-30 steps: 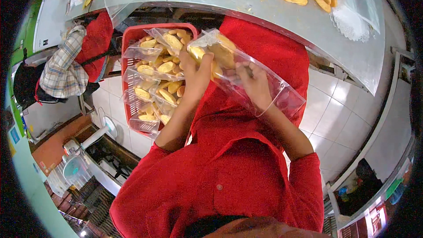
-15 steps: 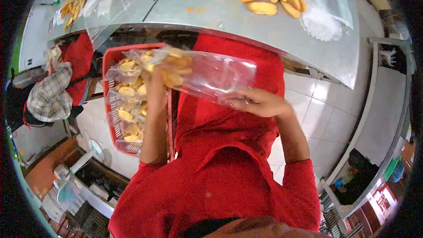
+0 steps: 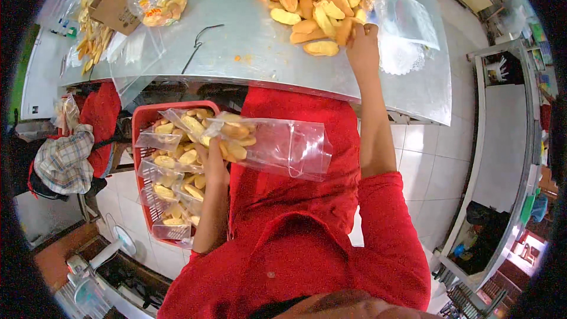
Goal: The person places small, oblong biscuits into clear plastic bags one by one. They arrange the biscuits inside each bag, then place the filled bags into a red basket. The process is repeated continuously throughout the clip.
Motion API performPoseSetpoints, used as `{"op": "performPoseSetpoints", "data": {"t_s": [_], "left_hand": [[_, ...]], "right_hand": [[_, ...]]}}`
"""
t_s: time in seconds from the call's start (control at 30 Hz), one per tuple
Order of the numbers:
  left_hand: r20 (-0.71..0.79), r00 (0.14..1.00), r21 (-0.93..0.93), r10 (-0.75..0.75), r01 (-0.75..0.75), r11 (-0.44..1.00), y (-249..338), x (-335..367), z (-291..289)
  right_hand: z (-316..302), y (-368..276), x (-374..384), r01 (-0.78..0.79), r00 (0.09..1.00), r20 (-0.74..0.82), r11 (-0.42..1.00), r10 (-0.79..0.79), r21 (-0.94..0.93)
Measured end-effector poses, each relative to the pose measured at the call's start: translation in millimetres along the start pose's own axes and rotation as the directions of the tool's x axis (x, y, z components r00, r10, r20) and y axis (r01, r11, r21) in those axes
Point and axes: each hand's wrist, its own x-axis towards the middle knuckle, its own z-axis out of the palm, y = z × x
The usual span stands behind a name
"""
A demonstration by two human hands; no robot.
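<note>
My left hand (image 3: 215, 162), closed, grips a clear plastic bag (image 3: 289, 147) over my lap. Oblong golden biscuits fill the bag's left end; its right part is flat and holds nothing. On the metal table, my right hand (image 3: 363, 47) reaches to the near right edge of a large heap of the same biscuits (image 3: 319, 9). Its fingers are bent in a pinch against one browner biscuit (image 3: 344, 32). Beside my left forearm stands a red plastic basket (image 3: 142, 165) with several filled clear bags (image 3: 168, 159) in it.
The metal table (image 3: 236, 41) spans the far side, with a black cord (image 3: 198, 47), a cardboard box (image 3: 115, 9) and a bag of biscuits (image 3: 168, 6) on it. White frilly material (image 3: 404, 59) lies right of my right hand. A fan (image 3: 121, 242) stands lower left.
My right hand has left the bag's right end and moved up to the biscuit heap. My left hand still holds the bag. The view has shifted, showing more of the table.
</note>
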Motion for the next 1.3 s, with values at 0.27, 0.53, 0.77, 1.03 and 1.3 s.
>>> {"op": "performPoseSetpoints", "data": {"t_s": [0.27, 0.53, 0.77, 1.03, 1.3], "left_hand": [[0.002, 0.999, -0.012, -0.035, 0.035, 0.999, 11, -10, 14], [0.026, 0.998, -0.037, 0.061, -0.06, 0.998, 5, -9, 22], [-0.012, 0.999, -0.024, -0.036, 0.035, 0.999, 12, -10, 21], [-0.006, 1.0, -0.007, -0.025, 0.025, 1.0, 8, -12, 38], [0.051, 0.999, -0.079, -0.011, 0.015, 0.997, -1, -8, 25]], "right_hand": [[-23, 15, -22, 0.076, 0.981, 0.156, 0.963, -0.119, 0.257], [-11, 11, -46, 0.047, 0.999, 0.011, 0.996, -0.047, 0.07], [-45, -1, -58, -0.509, 0.857, 0.367, 0.49, 0.361, 0.708], [-39, 14, -37, -0.437, 0.888, 0.441, 0.541, 0.131, 0.719], [-8, 22, -22, -0.006, 0.994, 0.105, 0.994, 0.018, -0.109]]}}
